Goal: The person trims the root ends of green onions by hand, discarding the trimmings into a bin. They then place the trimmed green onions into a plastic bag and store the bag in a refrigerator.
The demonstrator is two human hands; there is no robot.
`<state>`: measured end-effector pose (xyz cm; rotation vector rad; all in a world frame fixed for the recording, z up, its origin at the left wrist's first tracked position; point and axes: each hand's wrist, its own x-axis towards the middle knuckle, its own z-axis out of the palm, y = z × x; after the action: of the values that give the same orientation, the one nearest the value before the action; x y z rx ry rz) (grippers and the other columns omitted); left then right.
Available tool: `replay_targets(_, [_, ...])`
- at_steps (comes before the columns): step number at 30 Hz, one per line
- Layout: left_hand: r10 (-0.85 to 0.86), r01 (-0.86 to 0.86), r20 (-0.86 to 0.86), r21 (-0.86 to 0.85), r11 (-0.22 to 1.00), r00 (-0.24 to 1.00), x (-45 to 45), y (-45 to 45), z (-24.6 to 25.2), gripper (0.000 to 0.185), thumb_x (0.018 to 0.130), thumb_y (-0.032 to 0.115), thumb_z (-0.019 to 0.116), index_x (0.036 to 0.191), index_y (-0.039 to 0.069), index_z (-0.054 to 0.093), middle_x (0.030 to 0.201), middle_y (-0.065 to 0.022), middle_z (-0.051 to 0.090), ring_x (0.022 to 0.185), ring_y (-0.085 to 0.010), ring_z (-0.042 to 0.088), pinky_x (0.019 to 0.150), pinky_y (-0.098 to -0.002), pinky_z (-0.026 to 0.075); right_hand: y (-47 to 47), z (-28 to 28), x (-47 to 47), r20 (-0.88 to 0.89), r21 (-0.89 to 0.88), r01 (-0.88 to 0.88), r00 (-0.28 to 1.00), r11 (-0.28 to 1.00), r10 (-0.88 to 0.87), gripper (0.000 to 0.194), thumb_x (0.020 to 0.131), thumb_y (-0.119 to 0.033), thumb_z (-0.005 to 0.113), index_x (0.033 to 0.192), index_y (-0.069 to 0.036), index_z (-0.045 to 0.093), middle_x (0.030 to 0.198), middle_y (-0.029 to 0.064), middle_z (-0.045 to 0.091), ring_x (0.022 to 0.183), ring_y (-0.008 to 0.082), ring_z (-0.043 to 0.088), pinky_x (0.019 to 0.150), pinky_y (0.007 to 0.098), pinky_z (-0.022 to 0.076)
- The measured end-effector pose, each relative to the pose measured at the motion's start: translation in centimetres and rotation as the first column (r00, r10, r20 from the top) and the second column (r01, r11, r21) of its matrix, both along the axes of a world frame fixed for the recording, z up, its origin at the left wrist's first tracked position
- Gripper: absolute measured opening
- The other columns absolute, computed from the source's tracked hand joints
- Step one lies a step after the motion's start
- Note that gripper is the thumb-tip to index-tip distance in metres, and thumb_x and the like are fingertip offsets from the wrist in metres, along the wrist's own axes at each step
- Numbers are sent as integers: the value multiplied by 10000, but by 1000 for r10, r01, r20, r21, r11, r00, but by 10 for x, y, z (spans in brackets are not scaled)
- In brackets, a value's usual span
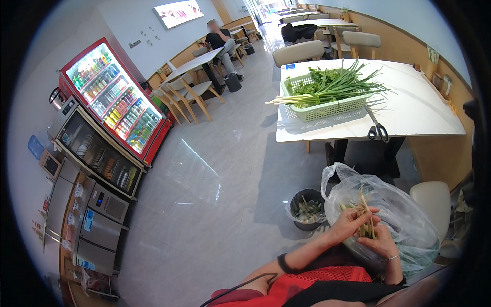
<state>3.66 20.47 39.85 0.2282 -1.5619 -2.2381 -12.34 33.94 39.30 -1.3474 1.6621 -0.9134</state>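
Note:
My left hand (347,224) pinches the root end of some green onion stalks (367,226) above a large clear plastic bag (399,215). Lower on the same stalks, my right hand (378,241) has its fingers closed around them. Both hands are close together, and the stringy roots stick up past the fingers. Inside the bag lies more greenery, partly hidden by the plastic and my hands. On the white table ahead, a pale green plastic basket (332,109) holds long green onions (345,84) and leafy herbs (326,76). Scissors with black handles (378,132) lie at the table's near edge.
A black bin (307,209) with plant scraps stands on the floor left of the bag. A beige chair (429,203) is at the right. The white table (418,115) has chairs behind it. A lit drinks fridge (115,99) stands far left. A person (220,40) sits at a distant table.

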Motion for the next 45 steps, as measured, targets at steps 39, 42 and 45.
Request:
replay_targets(39, [98, -98, -9, 15, 995, 995, -1, 6, 4, 383, 1088, 350, 475, 1279, 43, 601, 1066, -48, 730, 926, -83, 692, 571, -165, 456, 1, -5, 2, -40, -6, 1, 999, 1000, -2, 325, 770, -280, 860, 947, -35, 739, 712, 83, 672, 620, 190, 604, 647, 345, 496])
replay_targets(42, [96, -95, -21, 25, 995, 995, -2, 6, 2, 382, 1087, 352, 479, 1277, 44, 602, 1064, -46, 730, 933, -84, 695, 570, -165, 455, 0, -5, 3, 1, -8, 8, 1000, 1000, -8, 331, 774, -285, 860, 947, -32, 737, 719, 80, 674, 628, 184, 605, 650, 343, 496])
replay_targets(45, [95, -95, -17, 32, 995, 995, -3, 6, 1, 382, 1086, 353, 481, 1274, 44, 602, 1062, -46, 731, 932, -86, 698, 563, -165, 454, 0, -6, 3, 19, -2, 5, 1000, 1000, -5, 334, 778, -292, 858, 946, -31, 735, 724, 78, 675, 634, 180, 607, 651, 342, 496])
